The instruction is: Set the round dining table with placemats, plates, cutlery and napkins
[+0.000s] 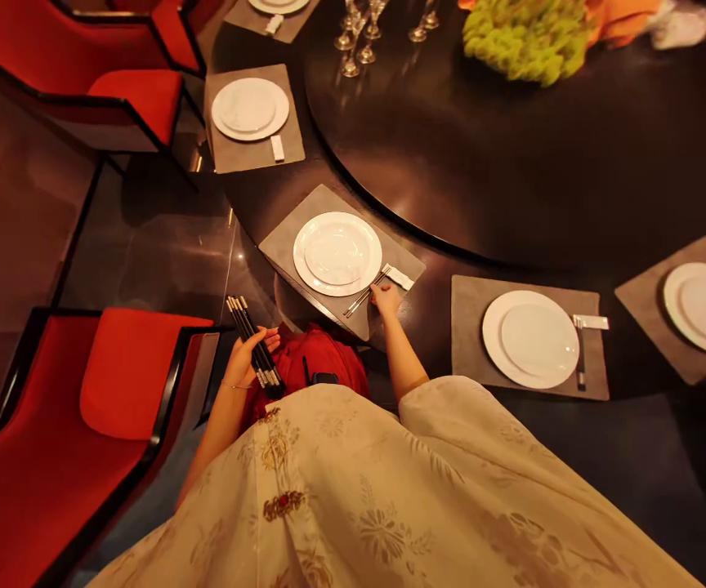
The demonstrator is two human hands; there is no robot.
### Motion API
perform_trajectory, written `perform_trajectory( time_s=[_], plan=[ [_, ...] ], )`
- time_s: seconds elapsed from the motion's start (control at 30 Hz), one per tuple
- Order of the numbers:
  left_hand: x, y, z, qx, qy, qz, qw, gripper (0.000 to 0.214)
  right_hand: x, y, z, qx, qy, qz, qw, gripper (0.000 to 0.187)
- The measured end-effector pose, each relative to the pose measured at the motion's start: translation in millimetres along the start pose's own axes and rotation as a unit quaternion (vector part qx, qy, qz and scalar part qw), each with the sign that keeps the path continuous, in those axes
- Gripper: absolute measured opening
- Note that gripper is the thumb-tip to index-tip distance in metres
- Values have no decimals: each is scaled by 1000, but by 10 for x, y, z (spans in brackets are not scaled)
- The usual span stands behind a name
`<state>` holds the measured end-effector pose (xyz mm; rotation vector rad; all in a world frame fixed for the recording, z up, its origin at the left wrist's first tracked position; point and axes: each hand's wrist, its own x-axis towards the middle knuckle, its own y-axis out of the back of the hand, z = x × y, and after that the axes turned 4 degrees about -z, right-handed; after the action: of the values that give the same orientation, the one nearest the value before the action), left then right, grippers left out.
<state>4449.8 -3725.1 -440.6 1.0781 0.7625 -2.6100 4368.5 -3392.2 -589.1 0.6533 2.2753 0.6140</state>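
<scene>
1. The right hand (pixel 386 300) has its fingers drawn close together at a slim pair of dark, metallic-trimmed chopsticks (pixel 356 305); whether they pinch or merely touch, I cannot tell.
2. The pair lies just left of those fingers, its long axis slanting from near the table's edge up and right to a small, white, oblong rest (pixel 399 278). The right hand is clearly the nearer.
3. The left hand (pixel 247 358), well apart and off the table, is curled around a bundle of black chopsticks with metallic ends (pixel 253 343).
4. Beneath the pair is a grey rectangular placemat (pixel 283 237), bearing stacked round white plates (pixel 337 253) left of the chopsticks.
5. The dark, glossy round table (pixel 432 327) carries further settings on both sides and a raised dark turntable (pixel 481 163) beyond.
6. Red upholstered chairs with black frames (pixel 126 371) stand leftward, on dark tiled flooring (pixel 169 245).
</scene>
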Motion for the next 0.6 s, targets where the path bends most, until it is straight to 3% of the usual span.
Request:
perform_trajectory(
  time_s=[0.1,0.2,0.3,0.43,0.53,0.6],
  plan=[
    [281,77,367,33,7,-26,999,13,-338,-139,-22,-112,-12,9,994,40],
    [494,86,602,58,19,-50,997,12,-606,-322,-70,-184,-40,5,982,45],
    [629,59,753,78,37,-71,994,12,-716,-421,-110,-216,-71,8,974,43],
    [747,44,934,90,56,-110,988,12,-776,-398,-241,-229,-90,30,969,43],
    [797,76,1071,85,67,-146,983,13,-970,-415,-588,-195,-25,77,978,38],
    [808,108,1140,82,77,-170,979,16,-1210,-529,-958,-97,57,22,993,35]
  ],
)
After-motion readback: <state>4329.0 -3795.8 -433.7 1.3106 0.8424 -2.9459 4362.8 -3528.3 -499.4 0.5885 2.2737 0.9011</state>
